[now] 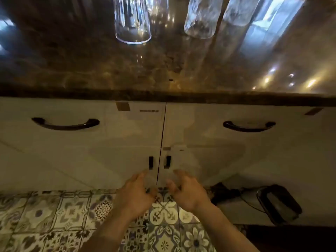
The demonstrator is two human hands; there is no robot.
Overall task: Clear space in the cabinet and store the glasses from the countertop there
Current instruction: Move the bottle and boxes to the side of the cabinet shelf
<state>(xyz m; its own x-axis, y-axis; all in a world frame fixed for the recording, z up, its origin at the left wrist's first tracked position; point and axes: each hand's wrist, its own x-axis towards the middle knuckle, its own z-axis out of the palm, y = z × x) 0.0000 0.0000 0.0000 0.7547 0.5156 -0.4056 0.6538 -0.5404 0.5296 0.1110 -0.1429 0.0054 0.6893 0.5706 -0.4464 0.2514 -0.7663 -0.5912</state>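
Two hands hang low before the closed cabinet doors, the left hand just beside and below the left pull, the right hand just below the right pull. Each grip is loose and empty, fingers curled half open, touching neither pull nor door as far as the view shows. The step in hand looks to be opening the cabinet, and it would go best if each hand hooked its own pull with the fingertips and drew the doors outward together, away from the seam, swinging them wide enough that the shelves inside can be seen and cleared; pulling evenly should keep the doors from knocking each other at the seam. What lies inside is hidden, so how much clearing is needed cannot be told. The glasses stand well apart from the hands, far above the pulls on the dark stone desk: a clear glass straight up from the left pull, a textured glass to its right, and a third glass further right, partly cut off by the frame's top edge. Between the glasses and the pulls run two drawer handles, which should be left alone. Below the pulls lies the patterned tile floor.
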